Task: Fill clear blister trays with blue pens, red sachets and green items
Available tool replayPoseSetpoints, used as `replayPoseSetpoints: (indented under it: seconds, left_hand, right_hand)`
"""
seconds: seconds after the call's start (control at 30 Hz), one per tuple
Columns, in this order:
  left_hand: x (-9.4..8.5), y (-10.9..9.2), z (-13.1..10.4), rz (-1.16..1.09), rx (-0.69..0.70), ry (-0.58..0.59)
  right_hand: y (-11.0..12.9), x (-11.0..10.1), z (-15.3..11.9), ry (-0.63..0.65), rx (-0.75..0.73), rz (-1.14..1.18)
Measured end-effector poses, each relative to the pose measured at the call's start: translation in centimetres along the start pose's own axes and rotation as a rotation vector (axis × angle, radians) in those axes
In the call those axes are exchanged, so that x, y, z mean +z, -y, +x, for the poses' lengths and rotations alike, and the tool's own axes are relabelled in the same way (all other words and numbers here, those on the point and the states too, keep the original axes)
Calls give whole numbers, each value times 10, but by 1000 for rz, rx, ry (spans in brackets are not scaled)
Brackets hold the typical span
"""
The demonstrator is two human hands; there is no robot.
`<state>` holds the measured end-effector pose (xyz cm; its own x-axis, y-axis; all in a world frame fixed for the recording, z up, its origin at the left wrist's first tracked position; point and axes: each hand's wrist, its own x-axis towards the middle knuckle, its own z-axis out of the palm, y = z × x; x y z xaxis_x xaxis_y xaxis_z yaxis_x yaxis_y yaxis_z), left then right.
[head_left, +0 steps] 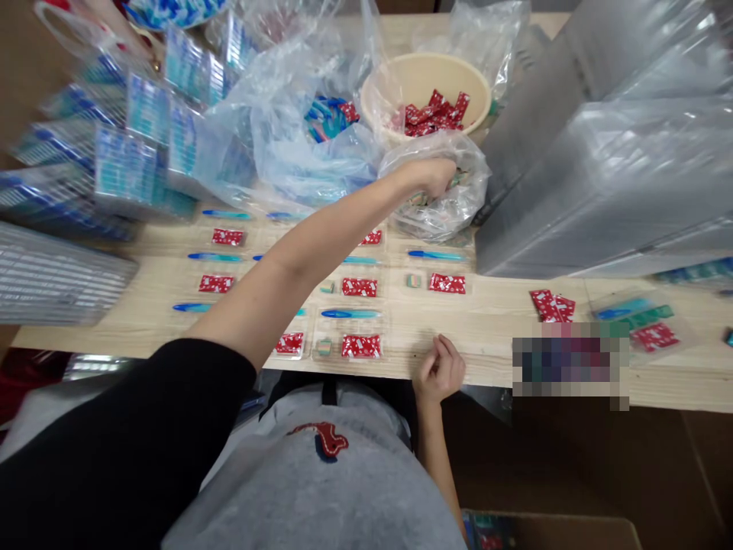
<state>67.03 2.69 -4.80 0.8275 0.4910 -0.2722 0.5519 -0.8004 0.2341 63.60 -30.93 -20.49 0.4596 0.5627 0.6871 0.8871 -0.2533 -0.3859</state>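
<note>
My left hand (pixel 438 177) reaches across the table into a clear plastic bag (pixel 438 221) of small striped erasers (pixel 421 199). Its fingers are down in the bag and mostly hidden, so their grip does not show. At the table's front edge rests my right hand (pixel 440 370), fingers curled in loosely, with nothing visible in it. Between my arms lie clear trays in rows, holding blue pens (pixel 350 314), red patterned packets (pixel 360 346) and, in some, a small striped eraser (pixel 324 347). My left forearm covers part of the rows.
A cream bowl (pixel 427 72) of red packets stands behind the bag. A bluish plastic bag (pixel 298 164) holds pens. Stacked pen packs (pixel 129 172) fill the left; tall plastic-wrapped stacks (pixel 564 198) block the right. Loose red packets (pixel 553 305) and a filled pouch (pixel 641 317) lie at right.
</note>
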Motion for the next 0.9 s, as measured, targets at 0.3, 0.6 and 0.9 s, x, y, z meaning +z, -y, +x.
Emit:
replayPoseSetpoints:
  seconds: [0.3,0.6,0.9]
  left_hand:
    - [12,3,6,-14,-15,2]
    - [23,30,22,-203,46,-100]
    - [29,22,24,-152,54,-127]
  right_hand:
    - [-2,-1,-3,40,20,2]
    - [-3,-2,-4,43,20,-1]
    - [-5,-2,-6,53,15,6]
